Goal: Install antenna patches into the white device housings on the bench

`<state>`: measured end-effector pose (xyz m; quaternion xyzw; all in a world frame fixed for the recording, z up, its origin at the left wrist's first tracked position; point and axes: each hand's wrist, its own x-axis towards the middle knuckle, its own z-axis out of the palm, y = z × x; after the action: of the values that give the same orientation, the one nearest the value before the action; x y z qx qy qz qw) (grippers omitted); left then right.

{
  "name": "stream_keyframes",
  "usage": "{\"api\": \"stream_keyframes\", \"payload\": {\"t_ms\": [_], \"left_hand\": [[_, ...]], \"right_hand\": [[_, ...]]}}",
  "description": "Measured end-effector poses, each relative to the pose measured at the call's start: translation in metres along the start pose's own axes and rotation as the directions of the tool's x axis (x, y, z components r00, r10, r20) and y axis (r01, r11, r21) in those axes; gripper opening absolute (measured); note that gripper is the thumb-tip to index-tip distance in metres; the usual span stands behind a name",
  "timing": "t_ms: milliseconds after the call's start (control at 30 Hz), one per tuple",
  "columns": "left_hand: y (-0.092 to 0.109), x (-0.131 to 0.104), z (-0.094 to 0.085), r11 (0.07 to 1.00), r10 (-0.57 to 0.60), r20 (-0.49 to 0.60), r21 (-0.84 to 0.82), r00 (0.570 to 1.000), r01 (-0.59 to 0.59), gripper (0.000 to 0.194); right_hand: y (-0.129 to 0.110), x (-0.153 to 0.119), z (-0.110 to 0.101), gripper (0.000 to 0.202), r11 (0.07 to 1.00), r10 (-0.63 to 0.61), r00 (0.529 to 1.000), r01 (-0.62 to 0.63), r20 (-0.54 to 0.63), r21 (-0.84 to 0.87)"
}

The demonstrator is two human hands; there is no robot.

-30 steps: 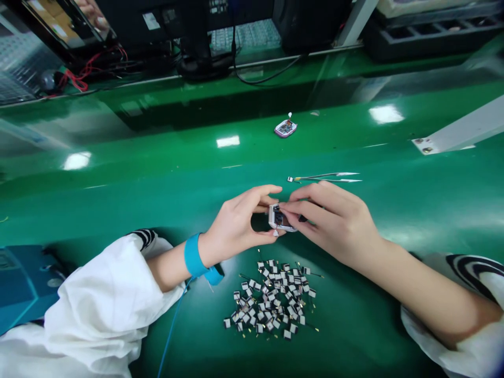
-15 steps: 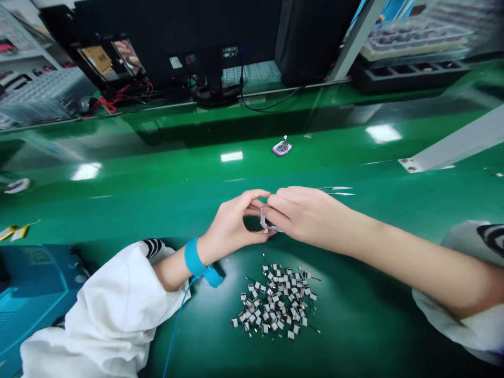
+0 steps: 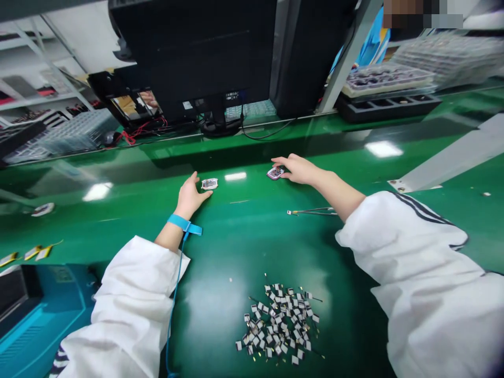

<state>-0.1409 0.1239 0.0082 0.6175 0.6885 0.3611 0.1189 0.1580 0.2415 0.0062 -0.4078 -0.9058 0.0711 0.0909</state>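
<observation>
My left hand [image 3: 189, 197] is open, thumb and fingers spread, just beside a small white device housing with a circuit board inside [image 3: 209, 184] that lies on the green bench. Farther right, my right hand [image 3: 297, 169] has its thumb and fingers around the edges of a second small device housing [image 3: 275, 172], pinkish at the rim with its board showing. Tweezers [image 3: 315, 211] lie below my right forearm, partly hidden by it, with a small white-and-black piece [image 3: 289, 212] at their tips. Nearer me is a pile of small square parts with short leads [image 3: 277, 320].
A blue wrist strap [image 3: 185, 224] with a cord is on my left wrist. A blue bin [image 3: 59, 315] and yellow battery cells [image 3: 33, 253] are at left. Along the back stand a monitor [image 3: 197, 58] and stacked clear trays [image 3: 394, 79]; a grey metal post [image 3: 449, 157] slants in at right.
Both hands have parted and reached forward. The white housing they held together now lies by my left hand, and my right hand has gone to the other housing. The view has tilted up.
</observation>
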Motion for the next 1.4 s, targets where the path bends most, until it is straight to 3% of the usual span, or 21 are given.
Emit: {"api": "stream_keyframes", "payload": {"t_ms": [67, 133, 167, 200, 233, 300, 333, 433, 567, 700, 767, 833, 933, 1000, 1100, 1167, 1267, 1400], "left_hand": [[0.024, -0.022, -0.007, 0.995, 0.098, 0.081, 0.028, 0.992, -0.1, 0.06], [0.058, -0.053, -0.013, 0.974, 0.221, 0.28, -0.016, 0.934, -0.226, 0.035], [0.074, -0.071, -0.014, 0.95, 0.305, 0.431, -0.072, 0.849, -0.305, 0.021], [0.089, -0.089, -0.015, 0.897, 0.415, 0.591, -0.138, 0.691, -0.421, 0.017], [0.101, -0.105, -0.014, 0.854, 0.475, 0.659, -0.184, 0.584, -0.487, 0.019], [0.116, -0.132, -0.011, 0.819, 0.483, 0.742, -0.196, 0.465, -0.539, 0.022], [0.118, -0.141, -0.008, 0.816, 0.464, 0.759, -0.166, 0.456, -0.554, 0.022], [0.114, -0.152, 0.002, 0.833, 0.381, 0.783, -0.059, 0.492, -0.55, 0.023], [0.105, -0.144, 0.006, 0.892, 0.325, 0.771, -0.059, 0.547, -0.448, 0.019], [0.102, -0.133, 0.001, 0.904, 0.326, 0.783, -0.095, 0.53, -0.416, 0.017], [0.101, -0.129, -0.002, 0.888, 0.336, 0.768, -0.066, 0.544, -0.455, 0.018], [0.097, -0.127, -0.003, 0.861, 0.358, 0.726, -0.014, 0.587, -0.509, 0.018], [0.09, -0.128, -0.003, 0.824, 0.416, 0.636, 0.039, 0.65, -0.565, 0.015], [0.089, -0.129, -0.003, 0.828, 0.424, 0.596, 0.05, 0.682, -0.559, 0.013], [0.097, -0.131, -0.004, 0.877, 0.375, 0.526, 0.065, 0.763, -0.475, 0.013], [0.107, -0.13, -0.003, 0.894, 0.373, 0.483, 0.043, 0.792, -0.447, 0.016], [0.123, -0.13, 0.006, 0.863, 0.44, 0.471, 0.013, 0.765, -0.504, 0.015], [0.127, -0.127, 0.025, 0.801, 0.516, 0.491, 0.015, 0.702, -0.598, 0.014]], "right_hand": [[0.0, 0.003, 0.001, 0.053, 1.0, 0.015, 1.0, -0.015, 0.016, -0.009], [0.001, 0.005, -0.002, 0.054, 1.0, 0.001, 0.999, -0.001, 0.034, -0.003], [0.001, 0.004, -0.004, 0.055, 1.0, -0.01, 0.999, 0.01, 0.04, 0.003], [0.001, 0.004, -0.006, 0.056, 1.0, -0.018, 0.999, 0.017, 0.043, 0.009], [0.0, 0.002, -0.009, 0.058, 1.0, -0.018, 0.999, 0.018, 0.04, 0.012], [-0.008, -0.007, -0.015, 0.064, 1.0, 0.002, 1.0, -0.002, 0.015, 0.011], [-0.015, -0.015, -0.019, 0.067, 1.0, 0.015, 1.0, -0.015, -0.01, 0.013], [-0.048, -0.051, -0.028, 0.068, 0.998, 0.002, 0.997, 0.003, -0.083, 0.056], [-0.091, -0.114, -0.028, 0.061, 0.983, -0.098, 0.995, 0.099, -0.015, 0.157], [-0.105, -0.153, -0.01, 0.055, 0.966, -0.141, 0.989, 0.13, 0.036, 0.225], [-0.102, -0.157, 0.001, 0.052, 0.944, -0.178, 0.984, 0.169, 0.005, 0.285], [-0.1, -0.156, 0.008, 0.043, 0.908, -0.192, 0.98, 0.195, -0.045, 0.37], [-0.099, -0.151, 0.013, 0.021, 0.867, -0.137, 0.985, 0.173, -0.109, 0.468], [-0.101, -0.149, 0.012, 0.017, 0.871, -0.068, 0.988, 0.128, -0.142, 0.475], [-0.102, -0.152, 0.01, 0.024, 0.887, -0.005, 0.987, 0.078, -0.161, 0.454], [-0.1, -0.157, 0.008, 0.043, 0.887, -0.027, 0.989, 0.09, -0.143, 0.452], [-0.097, -0.164, 0.008, 0.065, 0.893, -0.08, 0.989, 0.127, -0.126, 0.432], [-0.097, -0.163, 0.014, 0.053, 0.901, -0.088, 0.987, 0.138, -0.137, 0.412]]}}
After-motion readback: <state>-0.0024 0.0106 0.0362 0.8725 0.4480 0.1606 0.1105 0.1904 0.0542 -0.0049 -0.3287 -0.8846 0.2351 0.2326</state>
